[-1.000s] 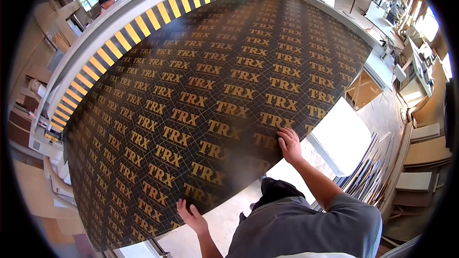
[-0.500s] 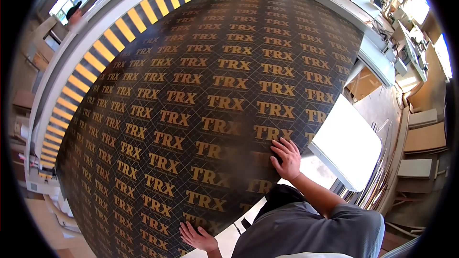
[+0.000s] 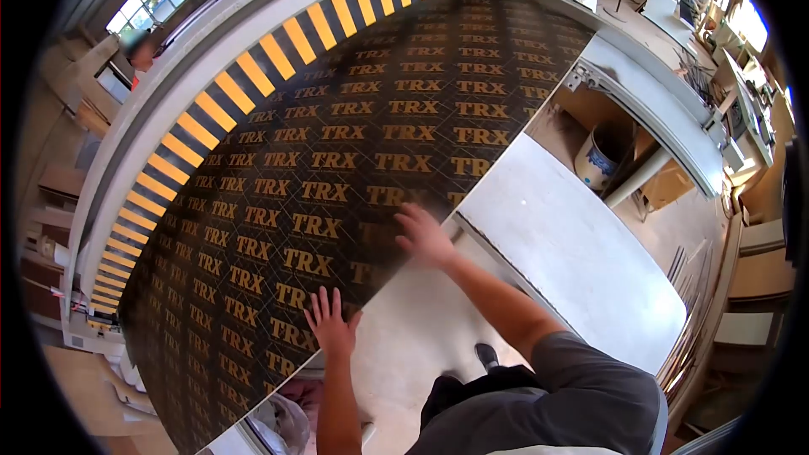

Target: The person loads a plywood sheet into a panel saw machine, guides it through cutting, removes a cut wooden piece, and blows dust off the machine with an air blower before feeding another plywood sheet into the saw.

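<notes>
A large dark panel [image 3: 324, 164] with repeated gold TRX lettering lies flat in front of me. My left hand [image 3: 333, 326] rests on its near edge area, palm down with the fingers spread. Farther along the same edge, my right hand [image 3: 425, 238] is also on or just over the panel, fingers apart and slightly blurred. Neither hand is wrapped around anything. The far side of the panel runs up to a long beam with yellow and black stripes [image 3: 244, 91].
A white side table [image 3: 581, 244] stands right of the panel. Behind it are a bucket [image 3: 600, 156] and a grey metal rail [image 3: 666, 109]. Boards [image 3: 750, 286] lean at the far right. Beyond the beam is another person [image 3: 141, 55].
The panel has slid away from me toward the striped beam, exposing floor and more of the side table. Both hands have moved forward with it, and my view has shifted.
</notes>
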Demonstrator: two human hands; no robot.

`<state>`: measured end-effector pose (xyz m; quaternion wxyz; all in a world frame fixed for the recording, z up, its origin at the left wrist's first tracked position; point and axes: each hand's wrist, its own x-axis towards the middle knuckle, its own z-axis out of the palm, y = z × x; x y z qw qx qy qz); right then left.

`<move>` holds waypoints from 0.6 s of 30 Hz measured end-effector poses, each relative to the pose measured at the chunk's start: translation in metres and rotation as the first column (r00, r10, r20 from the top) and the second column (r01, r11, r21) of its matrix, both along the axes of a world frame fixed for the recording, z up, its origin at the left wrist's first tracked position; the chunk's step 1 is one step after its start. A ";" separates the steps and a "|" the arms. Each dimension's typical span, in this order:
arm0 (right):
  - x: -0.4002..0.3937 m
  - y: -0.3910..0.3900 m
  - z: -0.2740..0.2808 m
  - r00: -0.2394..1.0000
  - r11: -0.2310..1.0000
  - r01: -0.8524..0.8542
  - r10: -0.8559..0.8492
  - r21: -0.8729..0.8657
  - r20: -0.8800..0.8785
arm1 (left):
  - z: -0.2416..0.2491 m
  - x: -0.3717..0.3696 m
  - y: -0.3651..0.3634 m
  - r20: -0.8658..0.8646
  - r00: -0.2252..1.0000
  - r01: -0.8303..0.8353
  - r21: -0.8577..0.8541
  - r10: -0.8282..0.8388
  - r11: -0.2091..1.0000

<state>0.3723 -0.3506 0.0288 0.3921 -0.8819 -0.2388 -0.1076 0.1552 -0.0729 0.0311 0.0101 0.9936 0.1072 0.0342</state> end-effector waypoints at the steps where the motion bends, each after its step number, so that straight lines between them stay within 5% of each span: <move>1: -0.008 -0.032 0.009 0.999 0.998 0.041 -0.041 0.041 -0.001 | -0.001 0.000 -0.002 -0.016 1.000 -0.016 0.015 0.017 1.000; 5: -0.074 -0.199 -0.001 0.918 0.911 0.397 -0.396 -0.109 0.026 | 0.000 -0.004 -0.009 -0.001 0.999 -0.032 -0.009 0.032 0.999; 8: -0.174 -0.318 -0.029 0.753 0.696 0.620 -0.657 -0.363 0.028 | -0.014 -0.009 -0.006 0.044 0.998 -0.047 -0.004 0.047 0.999; 10: -0.244 -0.377 -0.052 0.671 0.632 0.601 -0.732 -0.490 -0.121 | -0.018 -0.011 -0.006 0.076 0.996 -0.036 0.000 0.036 0.999; 12: -0.320 -0.405 -0.058 0.702 0.579 0.561 -0.712 -0.591 -0.031 | -0.021 -0.013 -0.007 0.089 0.996 -0.037 0.054 0.032 0.998; 18: -0.453 -0.476 -0.054 0.688 0.598 0.634 -0.726 -0.490 0.003 | -0.029 -0.005 0.013 0.071 0.997 -0.034 0.115 0.026 0.993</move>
